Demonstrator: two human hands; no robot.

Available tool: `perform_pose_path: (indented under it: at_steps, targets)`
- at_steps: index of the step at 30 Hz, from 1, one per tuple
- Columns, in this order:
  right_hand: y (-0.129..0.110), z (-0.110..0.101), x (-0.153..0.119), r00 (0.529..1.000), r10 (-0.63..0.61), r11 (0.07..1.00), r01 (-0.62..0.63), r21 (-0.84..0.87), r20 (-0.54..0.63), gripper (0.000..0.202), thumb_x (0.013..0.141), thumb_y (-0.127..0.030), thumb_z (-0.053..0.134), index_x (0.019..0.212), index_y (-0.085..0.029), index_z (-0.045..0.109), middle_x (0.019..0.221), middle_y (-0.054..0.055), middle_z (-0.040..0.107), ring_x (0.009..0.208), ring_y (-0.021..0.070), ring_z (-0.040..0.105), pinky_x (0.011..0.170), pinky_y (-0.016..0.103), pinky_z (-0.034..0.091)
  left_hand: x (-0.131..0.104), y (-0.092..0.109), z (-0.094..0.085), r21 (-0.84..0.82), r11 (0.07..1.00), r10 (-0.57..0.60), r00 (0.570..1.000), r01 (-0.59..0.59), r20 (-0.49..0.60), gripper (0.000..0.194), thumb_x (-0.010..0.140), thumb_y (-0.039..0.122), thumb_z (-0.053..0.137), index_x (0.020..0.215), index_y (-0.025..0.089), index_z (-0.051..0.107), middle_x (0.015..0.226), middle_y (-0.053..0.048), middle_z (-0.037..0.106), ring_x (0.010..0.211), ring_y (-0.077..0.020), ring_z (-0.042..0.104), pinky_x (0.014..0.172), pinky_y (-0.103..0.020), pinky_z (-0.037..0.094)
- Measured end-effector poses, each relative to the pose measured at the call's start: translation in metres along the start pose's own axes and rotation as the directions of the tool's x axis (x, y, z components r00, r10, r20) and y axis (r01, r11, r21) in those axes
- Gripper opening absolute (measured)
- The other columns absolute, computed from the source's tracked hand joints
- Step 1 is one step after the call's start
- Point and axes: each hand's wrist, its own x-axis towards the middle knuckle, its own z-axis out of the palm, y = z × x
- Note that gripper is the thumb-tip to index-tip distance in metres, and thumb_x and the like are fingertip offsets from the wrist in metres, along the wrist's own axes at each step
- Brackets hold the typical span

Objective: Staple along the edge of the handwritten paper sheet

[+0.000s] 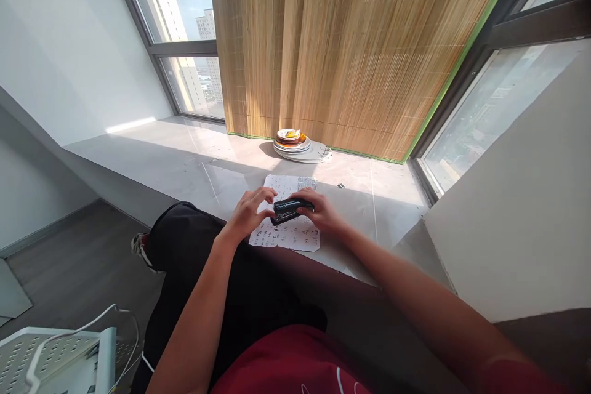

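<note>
A black stapler [292,207] is held above a sheet of handwritten paper [295,237] on the window ledge. My right hand [320,210] grips the stapler's right end, thumb and fingers wrapped round it. At its left end is my left hand [252,212], fingers curved and apart, with a gap between thumb and fingertips; whether a fingertip touches the stapler is unclear. Part of the paper is hidden under the hands and stapler.
Behind the paper, a stack of plates [292,146] stands by the bamboo blind [332,49]. A small dark item [341,185] lies right of the paper on the ledge [157,154]. A white perforated rack [55,345] with a cable is at the lower left.
</note>
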Motion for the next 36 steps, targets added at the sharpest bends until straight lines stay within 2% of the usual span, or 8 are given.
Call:
perform_pose_path:
  at_steps: [5, 8, 11, 14, 20, 25, 31, 36]
  targets:
    - [0.002, 0.003, -0.002, 0.994, 0.087, 0.992, -0.080, 0.094, -0.073, 0.030, 0.095, -0.034, 0.068, 0.122, -0.023, 0.072, 0.117, 0.008, 0.074, 0.109, 0.0280, 0.067, 0.100, 0.046, 0.052, 0.007, 0.008, 0.003, -0.032, 0.999, 0.036, 0.995, -0.039, -0.097, 0.013, 0.100, 0.017, 0.067, 0.102, 0.024, 0.056, 0.124, -0.007, 0.067, 0.116, -0.0272, 0.067, 0.103, -0.043, 0.052]
    - [0.001, -0.002, 0.004, 0.972, 0.143, 0.987, -0.125, 0.102, -0.189, 0.031, 0.094, -0.033, 0.067, 0.122, -0.023, 0.072, 0.119, 0.008, 0.074, 0.110, 0.0277, 0.067, 0.099, 0.045, 0.053, 0.007, 0.009, 0.006, 0.038, 0.999, -0.021, 0.992, 0.026, -0.124, 0.012, 0.106, 0.028, 0.061, 0.117, 0.024, 0.059, 0.132, -0.010, 0.065, 0.122, -0.0285, 0.066, 0.104, -0.043, 0.054]
    - [0.000, -0.018, 0.009, 0.883, 0.189, 0.965, -0.248, -0.086, -0.430, 0.032, 0.093, -0.028, 0.060, 0.122, -0.022, 0.071, 0.119, 0.010, 0.074, 0.109, 0.0290, 0.065, 0.099, 0.047, 0.052, 0.004, 0.005, 0.018, 0.176, 0.979, -0.120, 0.990, 0.105, 0.076, 0.037, 0.111, 0.033, 0.052, 0.146, 0.023, 0.052, 0.153, -0.013, 0.056, 0.143, -0.0320, 0.053, 0.117, -0.049, 0.047]
    - [0.003, -0.041, 0.006, 0.809, 0.185, 0.844, -0.422, -0.332, -0.557, 0.033, 0.090, -0.022, 0.056, 0.117, -0.018, 0.074, 0.114, 0.014, 0.074, 0.108, 0.0314, 0.062, 0.099, 0.048, 0.050, -0.001, 0.003, 0.028, 0.335, 0.934, -0.248, 0.906, 0.129, 0.343, 0.044, 0.112, 0.037, 0.050, 0.155, 0.026, 0.052, 0.165, -0.010, 0.045, 0.154, -0.0347, 0.038, 0.126, -0.057, 0.035]
    - [0.011, -0.085, -0.012, 0.771, 0.443, 0.653, -0.627, -0.424, -0.457, 0.033, 0.086, -0.015, 0.060, 0.113, -0.019, 0.079, 0.104, 0.011, 0.078, 0.100, 0.0292, 0.067, 0.091, 0.041, 0.051, 0.000, 0.013, 0.023, 0.524, 0.836, -0.356, 0.888, 0.163, 0.292, 0.031, 0.107, 0.037, 0.060, 0.130, 0.017, 0.068, 0.144, -0.015, 0.062, 0.135, -0.0359, 0.057, 0.118, -0.057, 0.046]
    - [0.012, -0.080, -0.010, 0.825, 0.513, 0.724, -0.564, -0.397, -0.235, 0.036, 0.084, -0.011, 0.062, 0.113, -0.022, 0.080, 0.105, 0.008, 0.079, 0.099, 0.0259, 0.071, 0.090, 0.038, 0.053, 0.000, 0.017, 0.037, 0.447, 0.890, -0.251, 0.913, 0.087, 0.323, 0.037, 0.109, 0.017, 0.042, 0.140, 0.012, 0.063, 0.153, -0.018, 0.055, 0.151, -0.0334, 0.042, 0.132, -0.059, 0.023]
    - [0.014, -0.066, -0.009, 0.885, 0.446, 0.791, -0.460, -0.403, -0.135, 0.039, 0.078, -0.008, 0.062, 0.109, -0.025, 0.079, 0.101, 0.006, 0.079, 0.094, 0.0274, 0.071, 0.088, 0.044, 0.055, -0.007, 0.012, 0.054, 0.259, 0.956, -0.241, 0.880, 0.141, 0.409, 0.053, 0.114, 0.036, 0.052, 0.165, 0.043, 0.041, 0.173, -0.006, 0.032, 0.160, -0.0425, 0.022, 0.129, -0.066, 0.025]
    - [0.013, -0.067, -0.011, 0.914, 0.381, 0.766, -0.396, -0.505, -0.139, 0.043, 0.080, -0.006, 0.059, 0.113, -0.026, 0.079, 0.106, 0.008, 0.077, 0.099, 0.0291, 0.067, 0.091, 0.044, 0.052, -0.007, 0.015, 0.047, 0.264, 0.949, -0.280, 0.838, 0.169, 0.468, 0.056, 0.115, 0.042, 0.052, 0.167, 0.046, 0.033, 0.176, -0.005, 0.022, 0.162, -0.0439, 0.011, 0.130, -0.066, 0.018]
